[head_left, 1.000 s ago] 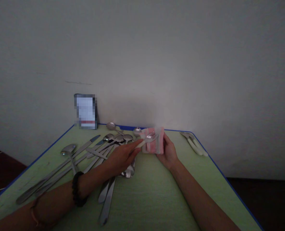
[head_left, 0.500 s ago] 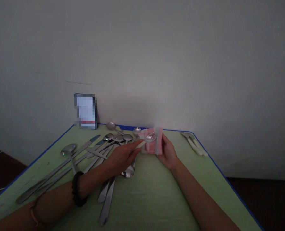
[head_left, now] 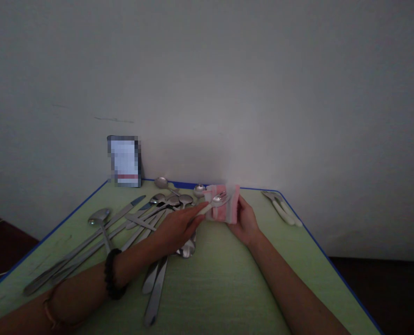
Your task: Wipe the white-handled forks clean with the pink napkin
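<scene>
My left hand [head_left: 177, 226] grips a fork [head_left: 220, 199] by its pale handle, with the tines pointing right. Behind the fork's head lies a folded pink and white striped cloth [head_left: 232, 204]. That cloth is in my right hand [head_left: 246, 222], whose thumb side shows at the right edge while most fingers are hidden behind the fabric. The fork's head appears to rest against the cloth. Beneath and left of my left forearm spreads a loose pile of metal cutlery, including a large spoon [head_left: 100, 216], a table knife [head_left: 137, 201] and several spoons.
Two pale-handled forks [head_left: 284, 211] lie together near the table's right edge. A phone [head_left: 126, 163] with a blurred screen leans on the wall [head_left: 262, 93] at the back left. The green table [head_left: 220, 288] has a blue rim.
The cloth's right part folded slightly inward toward the left, then spread back right behind the fork. My left hand, the fork and the cutlery pile stay nearly in place.
</scene>
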`<state>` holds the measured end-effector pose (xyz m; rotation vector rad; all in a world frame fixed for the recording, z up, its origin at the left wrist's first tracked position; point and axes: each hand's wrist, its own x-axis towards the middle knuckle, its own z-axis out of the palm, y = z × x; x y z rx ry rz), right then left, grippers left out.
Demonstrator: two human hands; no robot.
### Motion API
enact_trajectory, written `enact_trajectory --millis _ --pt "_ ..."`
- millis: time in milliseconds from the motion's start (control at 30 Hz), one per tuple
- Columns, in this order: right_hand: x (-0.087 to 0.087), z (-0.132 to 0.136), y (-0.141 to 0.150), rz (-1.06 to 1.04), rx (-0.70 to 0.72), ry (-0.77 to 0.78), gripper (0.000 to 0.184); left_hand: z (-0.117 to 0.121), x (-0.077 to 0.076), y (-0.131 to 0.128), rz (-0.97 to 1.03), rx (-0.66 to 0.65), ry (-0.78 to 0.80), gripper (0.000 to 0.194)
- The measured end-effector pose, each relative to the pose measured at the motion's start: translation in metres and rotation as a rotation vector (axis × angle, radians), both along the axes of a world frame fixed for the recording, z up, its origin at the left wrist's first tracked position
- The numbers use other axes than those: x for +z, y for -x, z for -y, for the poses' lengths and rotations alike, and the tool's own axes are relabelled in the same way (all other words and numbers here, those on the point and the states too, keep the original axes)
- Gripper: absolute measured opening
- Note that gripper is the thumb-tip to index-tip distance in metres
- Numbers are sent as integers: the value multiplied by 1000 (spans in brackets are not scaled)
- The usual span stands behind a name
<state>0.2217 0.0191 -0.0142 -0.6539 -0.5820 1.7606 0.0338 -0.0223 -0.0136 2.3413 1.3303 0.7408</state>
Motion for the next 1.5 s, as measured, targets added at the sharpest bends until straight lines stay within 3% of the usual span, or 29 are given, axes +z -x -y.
enact_trajectory --millis 667,1100,1300,1500 --pt "-2 0 0 13 84 -59 29 0 1 -1 -44 10 17 46" --pt "-3 -2 -5 -33 19 -38 31 0 1 -1 -53 19 38 45" --pt "-4 3 1 121 92 -111 24 0 2 -2 27 91 71 43" --pt "-6 5 2 214 40 -199 26 1 5 -4 16 132 127 32"
